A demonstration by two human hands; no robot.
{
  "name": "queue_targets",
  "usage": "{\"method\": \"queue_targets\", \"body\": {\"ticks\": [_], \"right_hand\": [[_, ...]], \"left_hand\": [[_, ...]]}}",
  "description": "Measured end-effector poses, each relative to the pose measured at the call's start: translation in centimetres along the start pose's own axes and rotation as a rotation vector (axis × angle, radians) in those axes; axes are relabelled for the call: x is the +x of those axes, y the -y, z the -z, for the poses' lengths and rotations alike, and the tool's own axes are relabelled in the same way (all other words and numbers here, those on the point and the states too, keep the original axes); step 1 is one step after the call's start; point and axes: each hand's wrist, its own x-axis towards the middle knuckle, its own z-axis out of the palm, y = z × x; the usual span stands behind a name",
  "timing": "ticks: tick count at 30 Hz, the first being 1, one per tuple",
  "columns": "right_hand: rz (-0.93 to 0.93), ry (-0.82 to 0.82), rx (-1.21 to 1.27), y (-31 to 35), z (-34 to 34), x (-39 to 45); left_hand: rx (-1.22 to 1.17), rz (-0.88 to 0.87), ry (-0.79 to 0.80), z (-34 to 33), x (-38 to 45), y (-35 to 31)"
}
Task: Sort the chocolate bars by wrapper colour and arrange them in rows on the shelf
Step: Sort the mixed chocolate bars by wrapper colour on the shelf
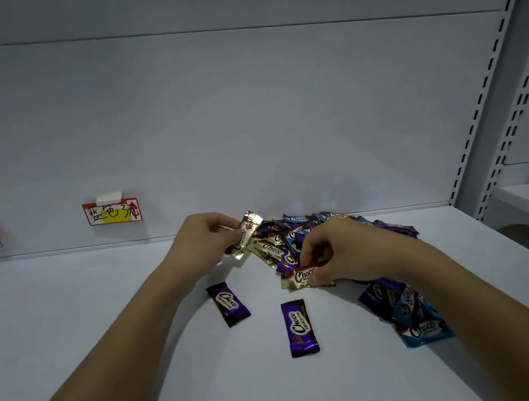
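left hand (208, 240) is pinching a gold foil-wrapped chocolate bar (245, 238); right hand (343, 250) is gripping another gold bar (299, 278) beside the mixed pile (312, 227) on the white shelf (98, 296), its left side lying open.

Illumination is dim and cool, with a blue-grey cast over the white shelf (69, 335) and its back panel (243, 117). Shadows are soft and diffuse; a faint one lies beneath the forearms. Small specular glints appear on the gold foil wrapper (249, 228). Wide-angle distortion bows the panel seams and tilts the slotted upright (491, 67) at the right edge. Wrapper lettering is legible; the handwritten labels (112, 212) are slightly soft.
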Motion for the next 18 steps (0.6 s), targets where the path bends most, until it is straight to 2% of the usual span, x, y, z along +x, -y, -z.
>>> {"method": "queue_targets", "body": {"ticks": [9, 18], "right_hand": [[-0.052, 0.062, -0.108, 0.0, -0.1, -0.1], [-0.025, 0.003, -0.090, -0.4, 0.2, -0.1]], "left_hand": [[0.316, -0.221, 0.130, -2.2, 0.1, 1.2], [0.592, -0.374, 0.246, -2.7, 0.4, 1.3]]}}
